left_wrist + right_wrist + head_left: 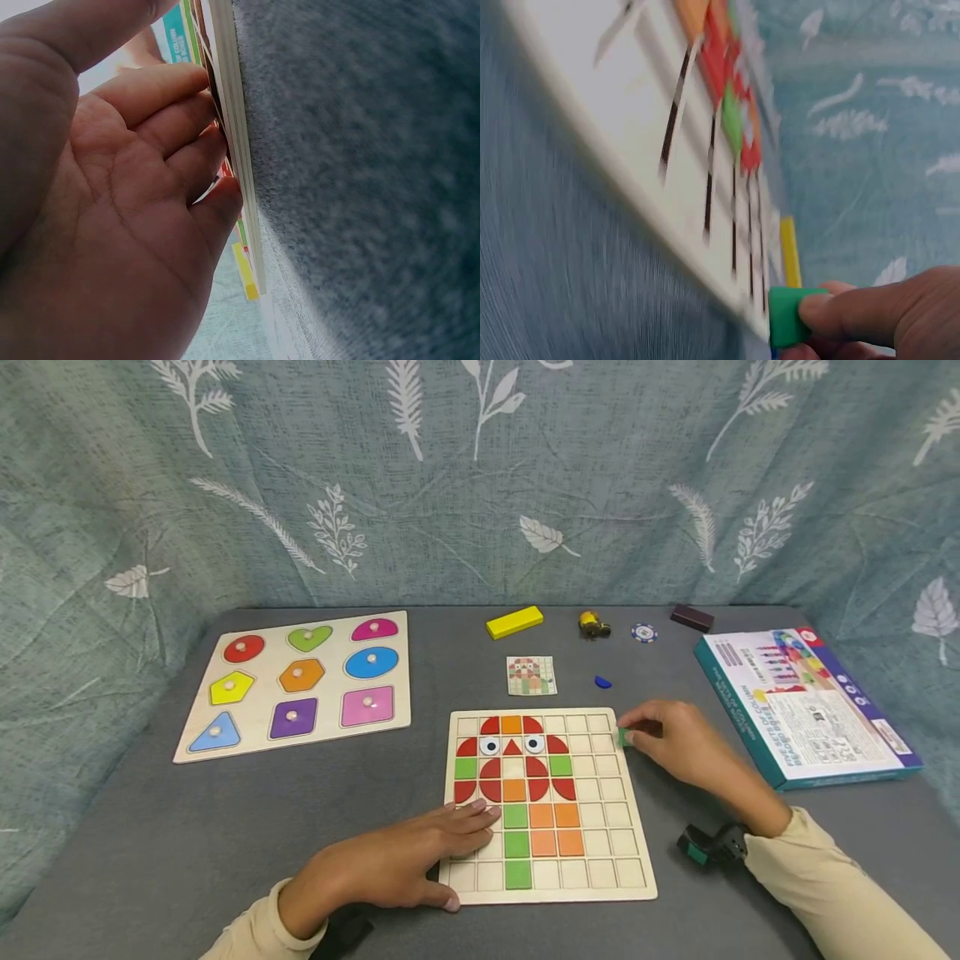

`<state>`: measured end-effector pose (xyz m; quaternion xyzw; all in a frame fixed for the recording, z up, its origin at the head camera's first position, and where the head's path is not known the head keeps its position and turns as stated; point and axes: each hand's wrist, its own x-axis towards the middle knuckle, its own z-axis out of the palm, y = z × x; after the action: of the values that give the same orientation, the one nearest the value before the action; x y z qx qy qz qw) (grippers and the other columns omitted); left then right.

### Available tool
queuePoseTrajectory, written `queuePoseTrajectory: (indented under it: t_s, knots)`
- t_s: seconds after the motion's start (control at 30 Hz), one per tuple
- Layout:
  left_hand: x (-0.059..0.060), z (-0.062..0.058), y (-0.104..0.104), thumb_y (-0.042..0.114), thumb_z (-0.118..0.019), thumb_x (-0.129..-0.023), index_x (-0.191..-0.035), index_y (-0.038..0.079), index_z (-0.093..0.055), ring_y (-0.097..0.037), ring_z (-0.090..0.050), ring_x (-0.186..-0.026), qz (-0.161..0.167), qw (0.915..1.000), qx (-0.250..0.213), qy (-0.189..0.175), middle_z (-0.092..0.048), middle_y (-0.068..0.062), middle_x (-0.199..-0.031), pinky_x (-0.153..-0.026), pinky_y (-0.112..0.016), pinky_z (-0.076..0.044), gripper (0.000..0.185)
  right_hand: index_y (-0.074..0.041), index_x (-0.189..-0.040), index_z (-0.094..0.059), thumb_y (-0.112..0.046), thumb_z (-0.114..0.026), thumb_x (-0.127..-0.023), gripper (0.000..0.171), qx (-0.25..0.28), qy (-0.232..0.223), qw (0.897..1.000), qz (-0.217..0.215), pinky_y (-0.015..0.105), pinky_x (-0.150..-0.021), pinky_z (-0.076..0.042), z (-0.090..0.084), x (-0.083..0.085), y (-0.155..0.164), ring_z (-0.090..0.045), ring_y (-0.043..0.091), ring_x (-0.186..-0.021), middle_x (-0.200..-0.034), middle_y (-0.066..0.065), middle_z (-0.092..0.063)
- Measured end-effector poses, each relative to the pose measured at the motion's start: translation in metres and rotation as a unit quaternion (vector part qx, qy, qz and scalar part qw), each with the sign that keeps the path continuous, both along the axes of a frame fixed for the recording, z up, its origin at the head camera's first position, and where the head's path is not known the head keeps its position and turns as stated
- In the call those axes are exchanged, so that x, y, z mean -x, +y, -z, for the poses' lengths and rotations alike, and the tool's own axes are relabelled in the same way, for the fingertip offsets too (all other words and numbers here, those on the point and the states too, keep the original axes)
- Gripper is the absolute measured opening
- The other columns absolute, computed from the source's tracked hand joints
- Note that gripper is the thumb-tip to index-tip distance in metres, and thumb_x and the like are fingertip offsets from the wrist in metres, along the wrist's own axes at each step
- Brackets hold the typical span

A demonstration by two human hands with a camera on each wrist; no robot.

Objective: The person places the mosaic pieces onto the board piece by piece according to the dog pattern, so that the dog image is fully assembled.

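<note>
A square wooden grid board [617, 870] lies before me, with red, orange and green tiles and two round eye pieces set in its cells. My left hand [397, 858] rests on its lower left part, fingers stretched over the cells and thumb by the near edge. In the left wrist view, the fingertips [217, 196] touch the board. At the board's upper right edge, my right hand [678, 745] pinches a green tile [784, 318] between thumb and fingers. Behind the board lie a small pattern card [531, 676] and a dark blue piece [603, 682].
On the left lies a shape puzzle board [402, 685] with knobbed pieces. A boxed set [817, 710] lies to the right. Along the back are a yellow block [514, 622], a small yellow-and-dark toy [593, 625], a poker chip [643, 632] and a dark brown block [692, 617].
</note>
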<state>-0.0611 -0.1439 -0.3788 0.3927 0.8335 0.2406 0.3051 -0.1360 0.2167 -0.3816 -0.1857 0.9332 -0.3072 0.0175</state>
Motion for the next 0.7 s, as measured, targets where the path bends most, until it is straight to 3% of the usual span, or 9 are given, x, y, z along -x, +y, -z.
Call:
queuePoseTrajectory:
  t_s: [0.17, 0.33, 0.53, 0.7]
  knots:
    - [0.000, 0.000, 0.000, 0.022, -0.076, -0.085, -0.148, 0.010, -0.041, -0.017, -0.014, -0.146, -0.003, 1.0000, 0.002, -0.002, -0.025, 0.004, -0.158, -0.114, -0.041, -0.023, 0.073, -0.006, -0.097, -0.073, 0.001, -0.068, -0.088, 0.013, 0.031, -0.044, 0.997, -0.060, 0.029, -0.064, -0.048, -0.002, -0.015, -0.012, -0.055, 0.012, -0.074, -0.088, -0.001, -0.064]
    - [0.000, 0.000, 0.000, 0.022, -0.077, -0.085, -0.148, 0.010, -0.041, -0.016, -0.015, -0.146, -0.003, 1.0000, 0.005, -0.002, -0.025, 0.004, -0.158, -0.114, -0.041, -0.023, 0.073, -0.009, -0.094, -0.074, 0.001, -0.070, -0.085, 0.014, 0.041, -0.052, 0.991, -0.119, 0.025, -0.062, -0.046, 0.000, -0.027, -0.023, -0.051, 0.008, -0.072, -0.087, -0.004, -0.064]
    - [0.000, 0.000, 0.001, 0.022, -0.077, -0.085, -0.148, 0.011, -0.041, -0.016, -0.015, -0.146, -0.003, 1.0000, 0.007, -0.001, -0.025, 0.004, -0.158, -0.113, -0.041, -0.023, 0.073, -0.010, -0.093, -0.074, 0.000, -0.071, -0.085, 0.014, 0.065, -0.089, 0.981, -0.160, 0.025, -0.060, -0.046, 0.000, -0.033, -0.029, -0.052, 0.007, -0.071, -0.088, 0.000, -0.067]
    - [0.000, 0.000, 0.001, 0.022, -0.077, -0.085, -0.149, 0.011, -0.040, -0.016, -0.014, -0.146, -0.003, 1.0000, 0.007, -0.001, -0.024, 0.004, -0.158, -0.114, -0.041, -0.023, 0.074, -0.011, -0.095, -0.074, 0.001, -0.070, -0.086, 0.015, 0.077, -0.111, 0.975, -0.178, 0.025, -0.063, -0.048, 0.004, -0.036, -0.031, -0.052, 0.007, -0.073, -0.091, -0.005, -0.066]
